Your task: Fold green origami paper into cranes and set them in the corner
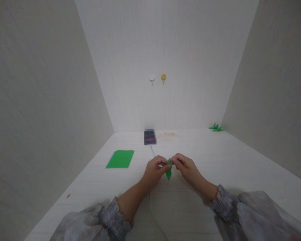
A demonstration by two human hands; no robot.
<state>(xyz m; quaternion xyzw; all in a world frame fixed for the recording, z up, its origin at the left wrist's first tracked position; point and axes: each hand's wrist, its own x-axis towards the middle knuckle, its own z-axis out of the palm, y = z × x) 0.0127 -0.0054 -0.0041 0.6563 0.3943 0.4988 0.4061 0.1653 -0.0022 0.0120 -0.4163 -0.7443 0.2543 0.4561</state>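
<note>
Grey gathered sleeves (258, 214) come first; beyond them the left hand (154, 171) pinches a folded green paper (169, 174), long axis pointing away from the body — the right hand (187, 165) bunches fingertips at its far right edge, gripping or just touching, I can't tell.

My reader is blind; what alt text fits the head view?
The left hand pinches a small green folded paper, the right hand at its edge, over a white table. A green sheet lies to the left; small green pieces sit in the far right corner.
</note>
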